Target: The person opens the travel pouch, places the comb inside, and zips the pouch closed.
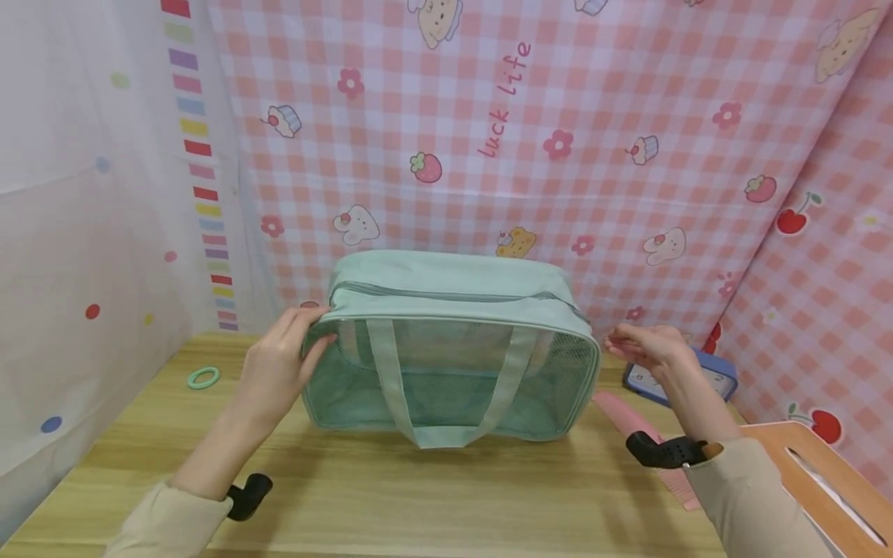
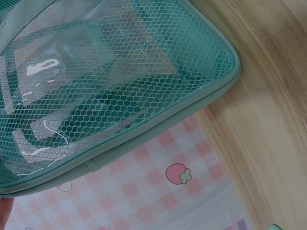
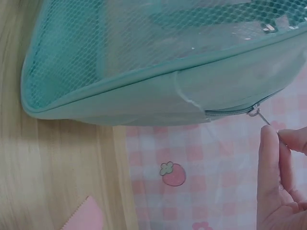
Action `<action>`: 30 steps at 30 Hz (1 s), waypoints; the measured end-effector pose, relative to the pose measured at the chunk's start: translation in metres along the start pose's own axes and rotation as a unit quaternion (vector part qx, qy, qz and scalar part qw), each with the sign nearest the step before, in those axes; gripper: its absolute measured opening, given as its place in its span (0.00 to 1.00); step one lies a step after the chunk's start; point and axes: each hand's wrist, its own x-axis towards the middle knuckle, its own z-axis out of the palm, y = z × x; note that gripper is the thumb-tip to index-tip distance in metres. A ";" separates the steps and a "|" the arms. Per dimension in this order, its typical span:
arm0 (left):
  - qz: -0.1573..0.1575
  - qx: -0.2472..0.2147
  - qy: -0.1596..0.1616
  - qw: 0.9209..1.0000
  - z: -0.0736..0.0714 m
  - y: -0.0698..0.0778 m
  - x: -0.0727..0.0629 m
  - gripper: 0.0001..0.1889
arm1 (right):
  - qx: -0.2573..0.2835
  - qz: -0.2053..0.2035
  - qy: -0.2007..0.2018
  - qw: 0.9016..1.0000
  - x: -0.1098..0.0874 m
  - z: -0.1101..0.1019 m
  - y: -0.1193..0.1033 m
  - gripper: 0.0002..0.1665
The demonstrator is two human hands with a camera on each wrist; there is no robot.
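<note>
A mint-green bag [image 1: 453, 349] with clear and mesh panels stands upright on the wooden table, its strap handle [image 1: 443, 435] hanging down the front. My left hand [image 1: 279, 360] holds its top left corner, fingers over the top edge and thumb against the front. At the opposite end, my right hand [image 1: 649, 349] pinches the zipper pull [image 3: 265, 119] between thumb and fingers. The pull stretches out from the slider on the zipper [image 3: 228, 113], near the bag's right end. Only a bit of the left hand shows in the left wrist view.
A blue alarm clock [image 1: 722, 376] sits behind the right forearm, partly covered. Below it lies a pink comb [image 1: 624, 415]. An orange flat item [image 1: 788, 446] with a slim pale tool on it is at far right. A green ring [image 1: 203, 378] lies left; checkered cloth [image 1: 474, 209] hangs behind.
</note>
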 end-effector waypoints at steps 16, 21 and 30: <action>-0.018 -0.020 0.014 1.000 0.002 0.000 0.000 0.20 | 0.010 -0.037 0.041 0.998 -0.009 0.011 -0.018 0.19; -0.014 -0.018 0.022 1.000 0.003 0.000 0.000 0.21 | 0.003 -0.047 0.048 0.998 -0.012 0.015 -0.022 0.18; -0.015 -0.013 0.024 1.000 0.003 -0.002 -0.001 0.20 | -0.021 -0.053 0.061 0.997 -0.015 0.024 -0.033 0.16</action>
